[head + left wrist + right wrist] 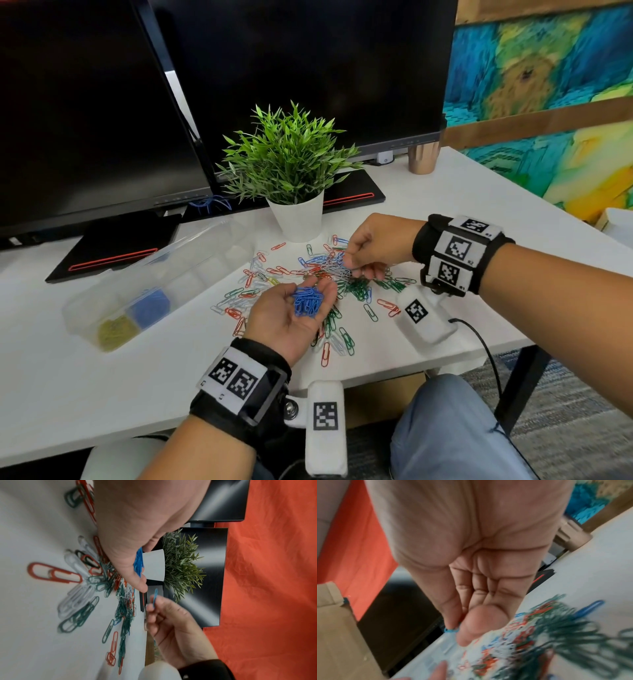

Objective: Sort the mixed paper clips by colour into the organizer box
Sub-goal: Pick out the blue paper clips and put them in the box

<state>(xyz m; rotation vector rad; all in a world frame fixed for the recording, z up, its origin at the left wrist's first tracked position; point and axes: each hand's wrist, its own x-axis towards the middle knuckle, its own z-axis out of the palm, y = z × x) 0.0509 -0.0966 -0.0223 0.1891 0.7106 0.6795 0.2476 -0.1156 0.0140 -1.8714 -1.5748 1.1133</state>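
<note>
1. While the blue clips are being gathered out of the mixed pile [318,281] on the table [102,370], the step in hand looks to be the blue colour: one more clip is picked out to join those already collected.
2. The right hand [368,248] hangs over the middle of the pile with thumb and forefinger closed on a single blue clip [155,597]; the left wrist view shows the clip standing up out of that pinch, clear of the table. The other fingers curl loosely under the palm and seem to hold nothing, though the right wrist view is too blurred to be sure.
3. The left hand [291,315] lies palm up just beside the near edge of the pile, fingers slightly cupped, cradling a loose bundle of blue clips [307,302] without clenching it.
4. The organizer box [154,274] stands to the left, apart from the pile, its lid off or open; one near compartment already holds blue clips, the one beside it yellow ones.
5. The next move probably calls for dropping the pinched clip into the cupped palm, then carrying the bundle level to the blue compartment so none slide off.
</note>
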